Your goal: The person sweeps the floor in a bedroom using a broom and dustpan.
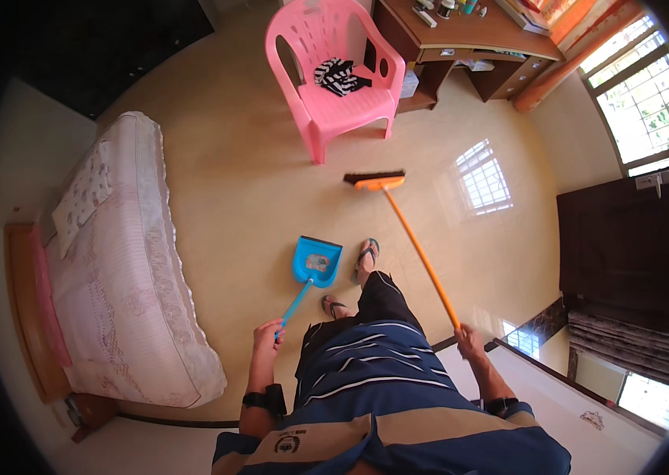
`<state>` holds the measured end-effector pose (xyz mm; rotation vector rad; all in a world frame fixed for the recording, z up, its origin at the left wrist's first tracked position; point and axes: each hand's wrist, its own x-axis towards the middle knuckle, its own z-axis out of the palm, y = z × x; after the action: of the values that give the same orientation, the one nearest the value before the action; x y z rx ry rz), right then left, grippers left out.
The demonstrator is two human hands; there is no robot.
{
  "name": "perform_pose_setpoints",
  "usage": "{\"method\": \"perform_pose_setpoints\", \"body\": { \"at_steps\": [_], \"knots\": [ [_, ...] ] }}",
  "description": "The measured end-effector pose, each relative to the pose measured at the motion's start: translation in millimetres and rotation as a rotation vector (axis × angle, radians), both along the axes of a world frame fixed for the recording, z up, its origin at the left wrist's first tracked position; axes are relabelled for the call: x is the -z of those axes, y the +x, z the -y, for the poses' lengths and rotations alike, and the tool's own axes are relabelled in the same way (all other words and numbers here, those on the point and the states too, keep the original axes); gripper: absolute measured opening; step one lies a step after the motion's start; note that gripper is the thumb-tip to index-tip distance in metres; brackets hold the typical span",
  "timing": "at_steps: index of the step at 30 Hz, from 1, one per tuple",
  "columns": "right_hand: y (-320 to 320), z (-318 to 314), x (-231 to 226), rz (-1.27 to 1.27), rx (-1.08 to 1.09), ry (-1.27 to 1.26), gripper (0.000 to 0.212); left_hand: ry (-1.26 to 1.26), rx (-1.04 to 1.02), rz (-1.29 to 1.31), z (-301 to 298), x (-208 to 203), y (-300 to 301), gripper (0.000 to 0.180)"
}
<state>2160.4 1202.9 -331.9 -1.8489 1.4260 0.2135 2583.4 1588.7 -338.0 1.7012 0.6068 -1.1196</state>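
My left hand point(268, 336) is closed round the upper end of the blue dustpan's handle. The dustpan point(302, 269) is at the floor just ahead of my feet, its dark-edged mouth facing away from me. A small pale patch shows in its pan; I cannot make out what it is. In my right hand point(470, 342) is the end of a long orange broom handle. The broom point(421, 249) slants forward and left, with its dark bristles point(374, 176) at the floor in front of the pink chair.
A pink plastic chair point(350, 111) holds a black-and-white striped cloth point(340, 77). Behind it stands a brown desk point(461, 32) with small items on top. A bed point(125, 277) lies along the left, a dark door point(631, 229) on the right. My sandalled feet point(366, 255) stand on the shiny floor.
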Motion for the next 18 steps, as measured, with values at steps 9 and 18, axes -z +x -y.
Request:
{"method": "perform_pose_setpoints", "body": {
  "at_steps": [9, 18],
  "knots": [
    [165, 230, 33, -0.093, 0.098, -0.06, 0.04, 0.102, -0.097, 0.066, 47, -39, 9, 0.026],
    [225, 298, 57, -0.099, 0.105, 0.044, 0.038, 0.025, -0.26, 0.023, 86, -49, 49, 0.026]
  ]
}}
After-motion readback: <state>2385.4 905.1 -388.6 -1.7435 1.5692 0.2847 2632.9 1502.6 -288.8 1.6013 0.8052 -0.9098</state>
